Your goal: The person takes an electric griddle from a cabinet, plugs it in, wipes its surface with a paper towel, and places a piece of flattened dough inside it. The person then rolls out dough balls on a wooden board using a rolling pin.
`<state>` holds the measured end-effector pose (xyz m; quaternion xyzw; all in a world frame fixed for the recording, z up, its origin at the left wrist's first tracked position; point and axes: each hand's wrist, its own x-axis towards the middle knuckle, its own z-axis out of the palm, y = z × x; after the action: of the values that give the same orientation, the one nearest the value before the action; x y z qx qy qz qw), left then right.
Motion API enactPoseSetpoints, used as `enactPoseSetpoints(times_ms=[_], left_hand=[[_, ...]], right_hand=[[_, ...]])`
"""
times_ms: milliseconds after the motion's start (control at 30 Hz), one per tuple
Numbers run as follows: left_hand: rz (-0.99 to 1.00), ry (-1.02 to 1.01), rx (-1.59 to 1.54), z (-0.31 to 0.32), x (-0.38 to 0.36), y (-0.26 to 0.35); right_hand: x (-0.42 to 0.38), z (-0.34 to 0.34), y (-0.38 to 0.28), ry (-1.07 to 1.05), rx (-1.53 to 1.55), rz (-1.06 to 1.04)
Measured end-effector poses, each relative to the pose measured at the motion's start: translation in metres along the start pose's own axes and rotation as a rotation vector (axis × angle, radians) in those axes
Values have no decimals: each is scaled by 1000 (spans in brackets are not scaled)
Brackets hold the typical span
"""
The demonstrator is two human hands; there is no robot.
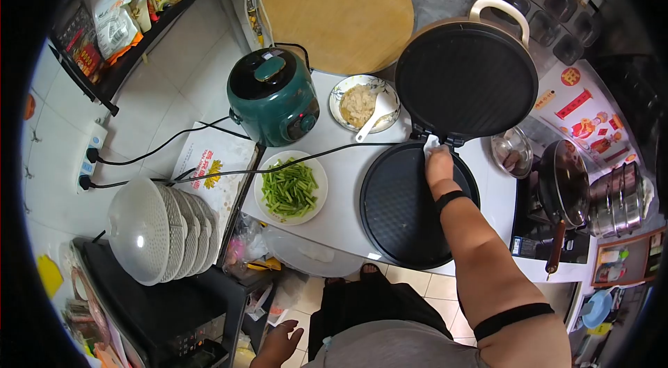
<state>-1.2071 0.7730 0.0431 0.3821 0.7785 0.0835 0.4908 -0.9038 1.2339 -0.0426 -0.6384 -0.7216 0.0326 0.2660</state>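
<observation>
An electric baking pan stands open on the white counter, its black ridged lid (pixel 466 79) raised and its round lower plate (pixel 396 208) lying flat. Across the lower plate reaches my right hand (pixel 438 165), closed on a small white paper towel (pixel 432 142) pressed near the hinge. Part of the towel is hidden by the fingers. My left hand (pixel 280 341) hangs low beside my body, fingers apart, holding nothing. A plate of cut green stalks (pixel 289 188) sits left of the pan. Behind it is a patterned bowl (pixel 336 105) with pale minced food and a white spoon (pixel 376 114).
A green rice cooker (pixel 273 100) stands at the back left. Black power cords (pixel 334 152) cross the counter to the pan. To the right are a metal bowl (pixel 511 152), a wok (pixel 562 183) and a steamer (pixel 616 199). Stacked white baskets (pixel 156 232) are at left.
</observation>
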Motion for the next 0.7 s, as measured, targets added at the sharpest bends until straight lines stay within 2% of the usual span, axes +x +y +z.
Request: enactPoseSetpoints(times_ms=[67,100,133,167,200,267,300,333,367,467,567,600,633,667,700], left_hand=[[200,127,12,12,1,-21],[200,123,14,12,2,-22],[234,110,29,12,2,-21],[270,98,43,12,2,-21],[273,95,45,13,2,-19],[288,104,-2,14,2,-14],[293,102,-2,12,4,-9],[190,26,7,8,6,-2],[87,-48,15,6,8,2],[116,-66,70,8,16,-4],[84,-79,71,4,14,3],[84,-78,69,4,14,2],[77,-68,76,5,13,0],[70,-58,85,5,12,-2],[67,-58,85,6,11,-3]], right_hand=[[2,31,1,2,-125,-154],[1,13,-26,-59,-177,-270],[1,31,-25,-75,-180,-411],[-4,38,-37,-87,-65,-401],[-11,33,-53,-115,55,-384],[-27,14,-80,-208,100,-476],[-37,12,-87,-368,174,-436],[-52,5,-90,-461,284,-472],[-62,-11,-94,-492,308,-666],[-97,-23,-91,-720,436,-711],[-79,-51,-83,-656,523,-629],[-62,-51,-68,-490,455,-601],[-46,-62,-61,-330,352,-386],[-30,-56,-37,-138,262,-352],[-16,-54,-15,-73,169,-254]])
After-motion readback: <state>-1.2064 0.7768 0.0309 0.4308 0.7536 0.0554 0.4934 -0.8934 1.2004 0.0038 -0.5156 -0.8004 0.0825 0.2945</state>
